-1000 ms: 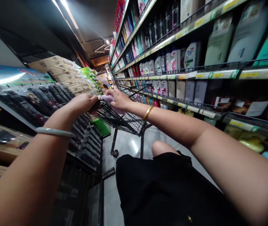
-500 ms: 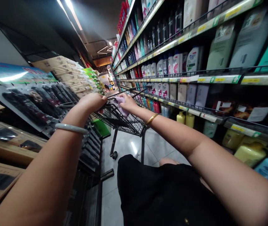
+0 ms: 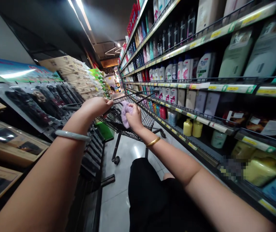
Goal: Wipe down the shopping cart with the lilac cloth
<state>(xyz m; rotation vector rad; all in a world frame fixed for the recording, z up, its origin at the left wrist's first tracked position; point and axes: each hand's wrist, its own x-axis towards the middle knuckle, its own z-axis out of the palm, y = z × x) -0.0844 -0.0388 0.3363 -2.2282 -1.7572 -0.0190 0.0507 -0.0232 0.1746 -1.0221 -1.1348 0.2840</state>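
While gripping the black wire shopping cart [image 3: 130,120] handle with my left hand [image 3: 96,106], I'm clutching a crumpled lilac cloth [image 3: 124,113] in my right hand [image 3: 135,116], wiping underway.

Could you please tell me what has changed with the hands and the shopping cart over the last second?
The right hand, holding a crumpled lilac cloth, has come back and down along the black wire shopping cart, from its far rim to the near edge. The aisle view has shifted a little, bringing two yellow bottles into sight. The left hand stays closed on the cart handle, and the cloth stays gripped.
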